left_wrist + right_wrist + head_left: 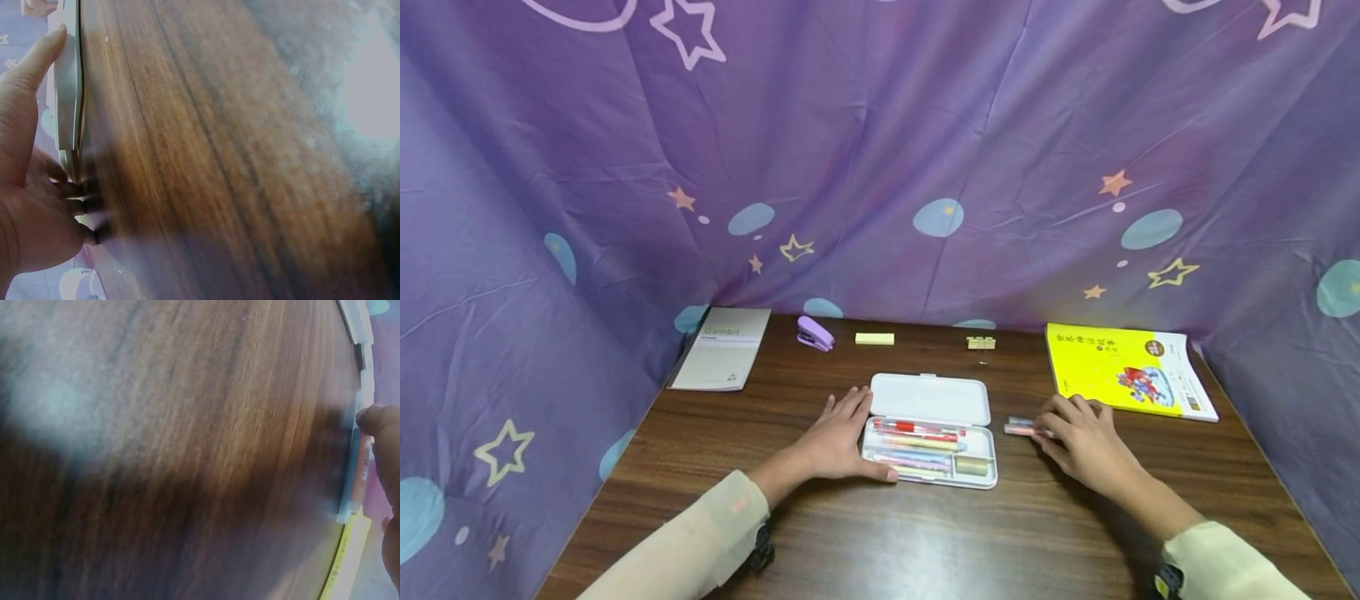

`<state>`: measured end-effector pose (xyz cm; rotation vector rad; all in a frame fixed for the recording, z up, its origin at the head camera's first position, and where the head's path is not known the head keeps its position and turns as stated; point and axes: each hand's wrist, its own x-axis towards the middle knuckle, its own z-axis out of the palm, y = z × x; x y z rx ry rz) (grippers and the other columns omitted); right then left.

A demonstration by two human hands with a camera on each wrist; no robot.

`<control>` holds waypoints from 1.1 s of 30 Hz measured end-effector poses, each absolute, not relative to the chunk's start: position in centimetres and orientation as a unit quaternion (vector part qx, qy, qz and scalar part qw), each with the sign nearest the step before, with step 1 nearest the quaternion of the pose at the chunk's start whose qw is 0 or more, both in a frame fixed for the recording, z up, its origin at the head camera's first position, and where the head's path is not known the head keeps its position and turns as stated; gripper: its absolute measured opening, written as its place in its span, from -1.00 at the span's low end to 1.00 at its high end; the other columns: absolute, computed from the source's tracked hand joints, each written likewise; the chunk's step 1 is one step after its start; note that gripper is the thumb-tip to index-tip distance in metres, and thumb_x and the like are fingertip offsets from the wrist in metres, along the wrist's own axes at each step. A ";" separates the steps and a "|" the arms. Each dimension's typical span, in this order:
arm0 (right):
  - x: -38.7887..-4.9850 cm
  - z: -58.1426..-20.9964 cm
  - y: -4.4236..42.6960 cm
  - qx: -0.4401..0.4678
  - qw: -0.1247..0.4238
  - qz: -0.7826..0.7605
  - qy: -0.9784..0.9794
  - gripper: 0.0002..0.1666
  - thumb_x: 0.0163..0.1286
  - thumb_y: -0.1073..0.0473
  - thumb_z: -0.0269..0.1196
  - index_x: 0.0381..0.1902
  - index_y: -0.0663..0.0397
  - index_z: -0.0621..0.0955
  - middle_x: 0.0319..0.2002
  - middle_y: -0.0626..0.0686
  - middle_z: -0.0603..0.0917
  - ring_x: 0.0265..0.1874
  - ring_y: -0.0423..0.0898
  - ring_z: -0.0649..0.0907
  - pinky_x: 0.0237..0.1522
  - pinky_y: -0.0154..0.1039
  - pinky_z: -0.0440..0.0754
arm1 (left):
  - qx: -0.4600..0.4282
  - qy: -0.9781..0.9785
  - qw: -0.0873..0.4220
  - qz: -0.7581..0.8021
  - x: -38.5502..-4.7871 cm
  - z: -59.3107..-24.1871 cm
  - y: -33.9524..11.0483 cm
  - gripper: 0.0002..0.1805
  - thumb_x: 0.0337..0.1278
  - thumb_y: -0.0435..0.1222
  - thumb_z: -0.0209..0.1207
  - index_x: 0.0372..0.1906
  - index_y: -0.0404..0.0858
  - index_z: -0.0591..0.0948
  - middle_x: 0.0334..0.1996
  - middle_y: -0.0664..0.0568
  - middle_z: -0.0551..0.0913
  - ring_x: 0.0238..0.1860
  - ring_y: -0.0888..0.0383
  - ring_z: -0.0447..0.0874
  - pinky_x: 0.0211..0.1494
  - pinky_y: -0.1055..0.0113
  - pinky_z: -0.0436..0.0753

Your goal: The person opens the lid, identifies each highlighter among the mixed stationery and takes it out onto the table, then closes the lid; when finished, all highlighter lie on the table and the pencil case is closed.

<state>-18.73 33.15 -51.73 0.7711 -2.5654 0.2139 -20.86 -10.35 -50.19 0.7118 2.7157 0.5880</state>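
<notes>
The spread left hand (pixel 841 437) touches the rectangular white hinged pencil case (pixel 929 400), lying open on the wood-grain tabletop (pixel 940 542); the right hand (pixel 1086 437), fingers curled, pinches slim translucent pens (pixel 1019 427) near a glossy yellow book (pixel 1097 367).

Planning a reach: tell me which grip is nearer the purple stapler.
Left. The left grip touches the pencil case, on the person's side of the stapler; the right grip is farther right, near the yellow book.
</notes>
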 end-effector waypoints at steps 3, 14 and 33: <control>-18.7 -51.8 33.3 0.278 0.227 0.077 -0.930 -0.68 0.14 0.22 0.71 -0.24 -0.11 0.77 -0.14 -0.05 0.66 -0.10 0.03 0.56 -0.03 0.37 0.50 | 0.247 0.938 0.136 0.204 -20.8 -50.1 -10.4 0.62 -0.03 0.54 0.44 0.82 -0.37 -0.07 0.83 -0.24 -0.04 0.86 -0.19 -0.15 0.89 -0.24 -0.16; -18.7 -52.1 33.5 0.269 0.220 0.078 -0.935 -0.68 0.14 0.23 0.70 -0.22 -0.09 0.78 -0.15 -0.03 0.65 -0.10 0.05 0.57 -0.16 0.22 0.44 | 0.247 0.938 0.135 0.201 -20.9 -50.2 -10.4 0.61 -0.02 0.51 0.47 0.81 -0.38 -0.07 0.83 -0.26 -0.04 0.86 -0.21 -0.15 0.89 -0.23 -0.15; -19.2 -50.9 30.4 0.283 0.185 0.098 -0.936 -0.75 0.32 0.09 0.62 -0.09 -0.08 0.82 -0.09 -0.07 0.69 -0.04 0.00 0.62 0.05 0.40 0.52 | 0.245 0.937 0.139 0.205 -20.9 -50.3 -10.4 0.62 -0.03 0.55 0.43 0.82 -0.35 -0.07 0.84 -0.22 -0.05 0.86 -0.17 -0.16 0.90 -0.23 -0.17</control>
